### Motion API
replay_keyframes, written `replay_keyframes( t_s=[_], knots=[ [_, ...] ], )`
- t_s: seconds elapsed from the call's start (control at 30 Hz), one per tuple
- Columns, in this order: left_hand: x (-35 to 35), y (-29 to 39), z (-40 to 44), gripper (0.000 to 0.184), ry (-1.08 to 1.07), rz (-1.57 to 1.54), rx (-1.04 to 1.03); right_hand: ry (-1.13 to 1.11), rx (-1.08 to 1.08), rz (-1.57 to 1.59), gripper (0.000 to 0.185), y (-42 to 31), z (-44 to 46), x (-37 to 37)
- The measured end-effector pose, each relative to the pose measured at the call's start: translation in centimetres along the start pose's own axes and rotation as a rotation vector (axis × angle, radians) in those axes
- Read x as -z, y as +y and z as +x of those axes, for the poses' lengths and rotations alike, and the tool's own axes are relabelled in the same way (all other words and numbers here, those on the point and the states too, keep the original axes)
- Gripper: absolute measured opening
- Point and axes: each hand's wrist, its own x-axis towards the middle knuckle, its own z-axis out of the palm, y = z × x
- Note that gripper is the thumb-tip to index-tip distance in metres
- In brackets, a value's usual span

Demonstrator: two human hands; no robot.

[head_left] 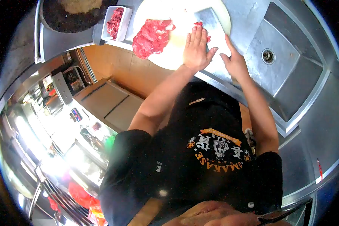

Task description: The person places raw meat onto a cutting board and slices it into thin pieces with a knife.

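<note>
closest to camera: what looks like a glasses frame (290,213), bottom edge, next to part of the wearer's face. black shirt (177,188) with printed logo beyond it.

both hands up at the round white board (165,62). left hand (197,49) palm down over the board, fingers extended and nearly together, thumb out to the side. small meat bits (208,38) by its fingertips and right at its side. can't tell if the fingertips touch the blade.

right hand (235,67) at the near end of the knife (211,23): index straight, thumb apart from it, other fingers hidden. handle not visible, so can't tell how tight the grip is. broad blade lies over the right half of the board.

big piece of raw red meat (152,37) on the left part of the board, well apart from the knife. white tub (127,22) of cut meat (114,24) just left of the board.

metal sink (252,56) with drain (268,56) to the right. large round pan (54,20) top left.
</note>
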Motion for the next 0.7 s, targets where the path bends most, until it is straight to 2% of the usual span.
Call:
replay_keyframes(
  t_s=[0.03, 0.13, 0.27, 0.4, 0.5, 0.6, 0.7],
  knots=[
    [0.1, 0.0, 0.1, 0.086, -0.005, -0.008, -0.009, 0.006, 0.027, 0.019, 0.079, 0.1, -1.0, 0.2],
    [0.0, -0.2, -0.4, 0.086, -0.01, -0.053, -0.015, -0.064, -0.078, 0.013, 0.08, -0.1, -3.4, 0.8],
    [-0.3, -0.3, -0.7, 0.087, -0.013, -0.079, -0.003, 0.002, 0.024, -0.082, 0.078, -0.6, 0.5, -0.8],
    [-0.2, -0.3, -0.5, 0.085, -0.021, -0.03, 0.005, 0.002, 0.02, -0.081, 0.078, -1.1, 1.2, -1.5],
    [-0.1, -0.1, -0.6, 0.083, -0.038, -0.021, 0.017, -0.066, -0.06, -0.051, 0.08, -1.3, -2.1, -0.7],
    [0.2, -0.1, -0.7, 0.077, -0.017, -0.033, -0.02, -0.083, 0.02, -0.096, 0.081, 0.3, -6.4, -0.2],
    [0.6, -0.2, -1.8, 0.067, -0.02, -0.036, -0.018, -0.161, -0.051, -0.056, 0.082, 1.1, -7.2, 0.4]
  ],
)
